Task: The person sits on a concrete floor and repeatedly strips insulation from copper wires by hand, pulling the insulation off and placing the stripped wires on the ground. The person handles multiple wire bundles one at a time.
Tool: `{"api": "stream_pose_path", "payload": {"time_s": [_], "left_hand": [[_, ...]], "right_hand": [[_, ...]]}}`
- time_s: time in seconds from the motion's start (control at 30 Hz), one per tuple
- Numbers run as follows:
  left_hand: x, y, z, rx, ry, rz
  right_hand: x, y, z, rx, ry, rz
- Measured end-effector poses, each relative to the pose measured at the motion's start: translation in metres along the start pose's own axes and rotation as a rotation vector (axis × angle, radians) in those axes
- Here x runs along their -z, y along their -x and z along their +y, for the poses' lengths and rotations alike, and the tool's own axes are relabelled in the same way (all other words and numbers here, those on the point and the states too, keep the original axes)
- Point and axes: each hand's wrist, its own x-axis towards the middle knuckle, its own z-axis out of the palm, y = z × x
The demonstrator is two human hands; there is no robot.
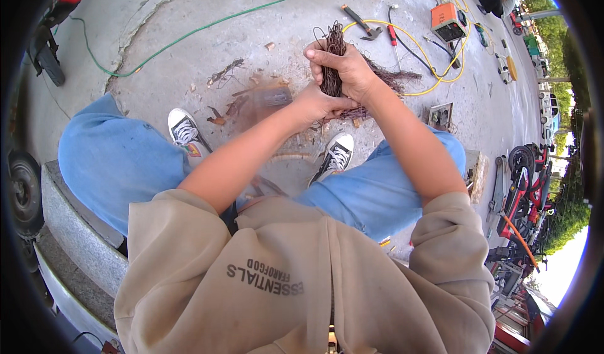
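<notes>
Dark-brown bundle of thin, wire-like strands (pixel 333 43) held left of orange-and-black-handled claw hammer (pixel 357 19), nearer body. Right hand (pixel 351 71) curled tight around bundle; left hand (pixel 319 102) closed at lower end. Probably light, springy, prickly; 2-hand hold at compact middle looks best.

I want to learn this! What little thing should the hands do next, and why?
Maybe the right hand could smooth the top of the dark wiry bundle, because thin strands stick out there, while the left hand is at its lower end.
</notes>
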Motion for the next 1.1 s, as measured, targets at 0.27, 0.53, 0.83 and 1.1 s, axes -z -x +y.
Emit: {"api": "stream_pose_path", "payload": {"time_s": [0.27, 0.53, 0.83, 1.1], "left_hand": [[-0.004, -0.006, -0.023, -0.264, -0.505, 0.475], [0.004, -0.018, -0.019, -0.101, -0.505, 0.357], [0.021, 0.004, 0.01, 0.187, 0.17, -0.22], [-0.003, 0.0, -0.013, 0.241, -0.488, 0.075]], "right_hand": [[-0.025, -0.013, 0.023, 0.176, 0.283, 0.395], [-0.007, -0.011, 0.016, 0.012, 0.126, 0.469], [0.048, 0.031, -0.058, 0.959, 1.671, 0.059], [0.05, 0.02, -0.005, 0.603, 2.106, -0.378]]}}
